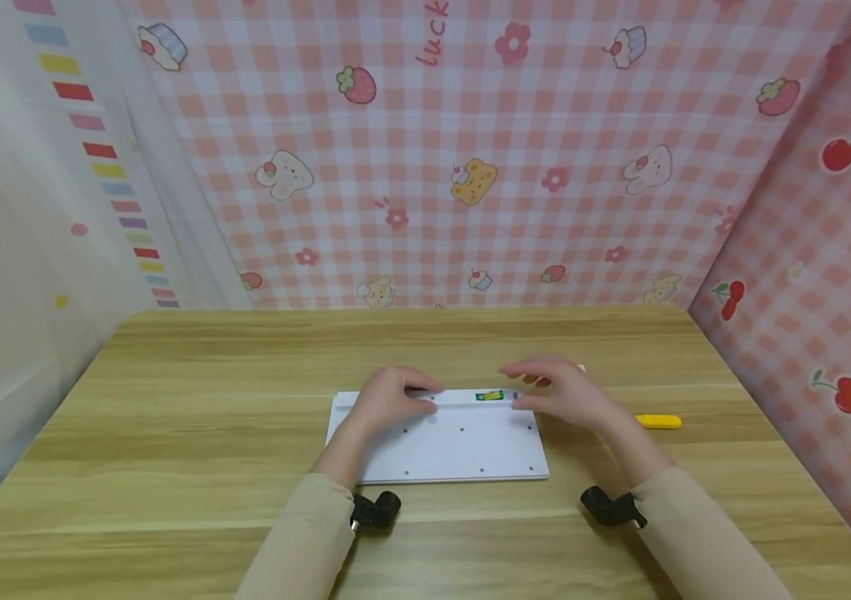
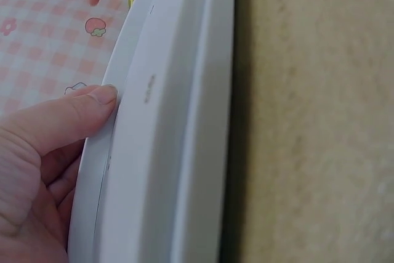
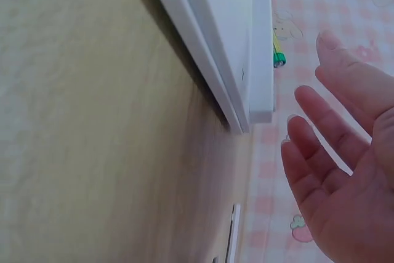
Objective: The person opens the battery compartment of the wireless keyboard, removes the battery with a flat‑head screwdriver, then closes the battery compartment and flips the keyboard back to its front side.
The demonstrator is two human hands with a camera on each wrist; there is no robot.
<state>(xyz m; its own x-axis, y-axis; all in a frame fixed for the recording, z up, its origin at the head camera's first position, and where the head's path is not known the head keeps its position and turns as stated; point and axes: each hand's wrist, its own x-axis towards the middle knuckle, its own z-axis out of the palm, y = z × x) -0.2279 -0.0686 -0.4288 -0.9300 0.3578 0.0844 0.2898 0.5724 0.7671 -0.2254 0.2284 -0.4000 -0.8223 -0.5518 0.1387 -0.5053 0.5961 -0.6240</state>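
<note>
A flat white rectangular device (image 1: 463, 450) lies on the table, with small dark holes across its upper face and a raised bar along its far edge. My left hand (image 1: 387, 404) grips that bar near its left part. In the left wrist view the thumb (image 2: 101, 100) presses on the bar and the other fingers curl behind it. A green and yellow battery (image 1: 490, 396) sits at the right part of the bar. Close beside it, my right hand (image 1: 556, 392) hovers with parted fingers, holding nothing. The right wrist view shows the battery's green end (image 3: 279, 60) past the bar.
A yellow stick-like thing (image 1: 661, 422) lies right of the device, partly hidden by the right forearm. Behind the right hand a thin white piece (image 3: 234, 232) rests on the wooden table (image 1: 170, 433). Checked cloth (image 1: 425, 192) hangs at the back and right.
</note>
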